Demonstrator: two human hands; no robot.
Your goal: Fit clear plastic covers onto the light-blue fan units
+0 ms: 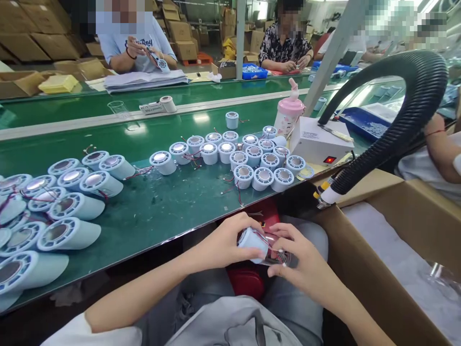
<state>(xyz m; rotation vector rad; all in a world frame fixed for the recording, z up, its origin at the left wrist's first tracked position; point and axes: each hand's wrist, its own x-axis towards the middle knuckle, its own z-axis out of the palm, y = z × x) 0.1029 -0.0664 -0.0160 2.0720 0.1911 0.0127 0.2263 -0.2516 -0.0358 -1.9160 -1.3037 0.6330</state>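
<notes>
Over my lap, below the table's near edge, both hands hold one small pale-blue cylindrical part (254,242) with thin red wires. My left hand (225,242) wraps its left side. My right hand (300,259) pinches the part's right end and a small clear piece (281,257) against it. On the green table (158,211) above stand many more of these round pale-blue parts with shiny centres: one cluster (248,158) straight ahead, and larger lying ones (68,206) at the left.
A white box with a red switch (317,144) and a pink bottle (288,113) stand at the table's right. A black corrugated hose (406,110) arcs over an open cardboard box (382,250) at my right. Other people work across the table and beside me.
</notes>
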